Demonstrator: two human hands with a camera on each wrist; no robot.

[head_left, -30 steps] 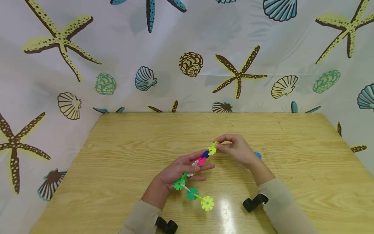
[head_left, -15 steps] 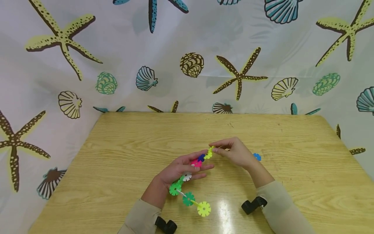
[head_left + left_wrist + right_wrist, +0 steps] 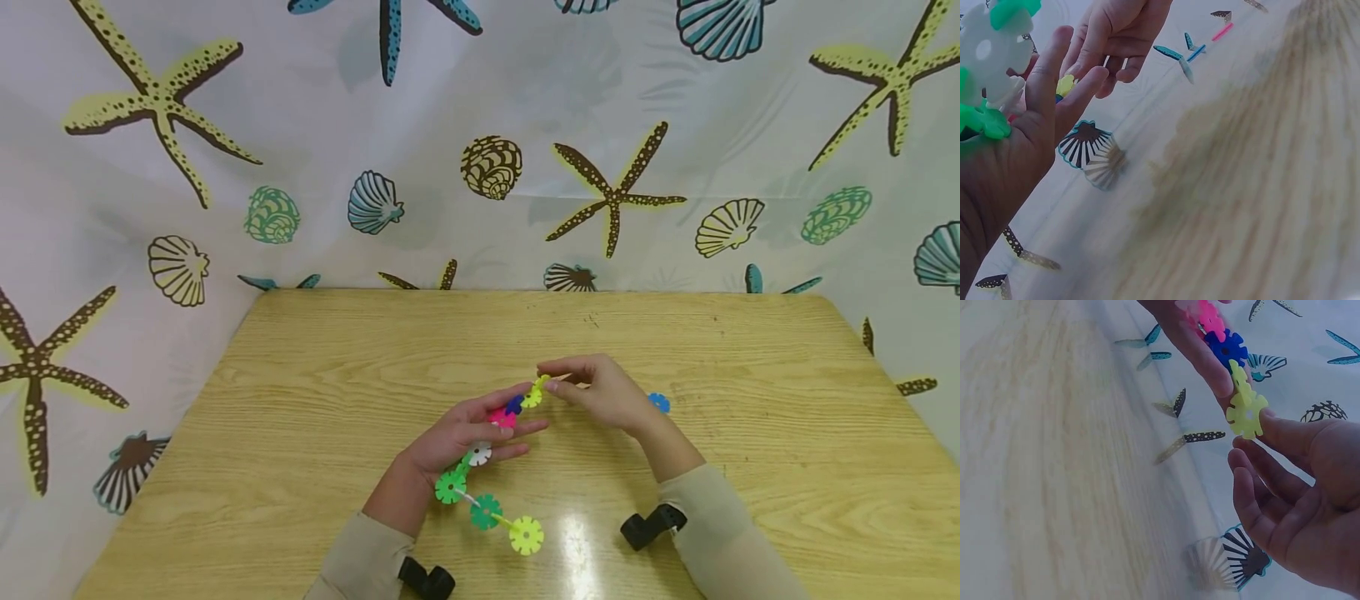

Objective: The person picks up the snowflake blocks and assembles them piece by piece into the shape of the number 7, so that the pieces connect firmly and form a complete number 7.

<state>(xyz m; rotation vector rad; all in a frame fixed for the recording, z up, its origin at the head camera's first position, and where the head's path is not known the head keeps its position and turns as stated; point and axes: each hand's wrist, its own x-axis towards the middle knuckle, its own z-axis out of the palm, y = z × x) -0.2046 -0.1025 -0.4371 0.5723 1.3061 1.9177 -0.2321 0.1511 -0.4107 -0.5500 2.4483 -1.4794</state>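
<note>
A chain of slotted plastic snowflake discs runs across both hands in the head view. My left hand holds it midway, the thumb lying over the chain near the pink disc and the other fingers stretched out behind. From that hand the lower end hangs in the air: a white disc, green discs and a yellow-green end disc. My right hand pinches the yellow disc at the upper end between thumb and fingertip. Beside it come another yellow disc and a dark blue disc.
A loose blue disc lies on the wooden table, just beyond the right wrist. Behind the table hangs a pale curtain printed with starfish and shells. Each sleeve carries a black wrist mount.
The right hand has moved slightly left and down with the chain's upper end. The hanging end has dropped a little lower, and more of the loose blue disc shows.
</note>
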